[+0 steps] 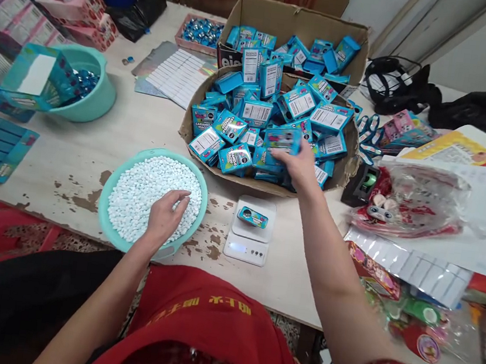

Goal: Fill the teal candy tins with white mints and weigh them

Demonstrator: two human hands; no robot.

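My right hand [300, 168] reaches over a cut-down carton [187, 134] and grips a blue candy box [282, 139], slightly blurred. Beneath it, the carton is heaped with similar blue boxes [235, 157] lettered "Caramelo Macizo". Over a turquoise basin [104, 212] of small white candies [135, 192] is my left hand [168, 217], its fingers curled together. Whatever lies inside those fingers is hidden. Between the basin and my right arm, a white digital scale [246, 250] with a lit display carries one small blue candy box [253, 216].
Behind stands a second carton [299, 14] of blue boxes, beside a pink tray [183, 39] of blue-wrapped pieces. Another turquoise basin [103, 94] sits at left, near printed sheets [178, 76]. A tape dispenser [360, 184] and plastic bags [422, 198] crowd the right side.
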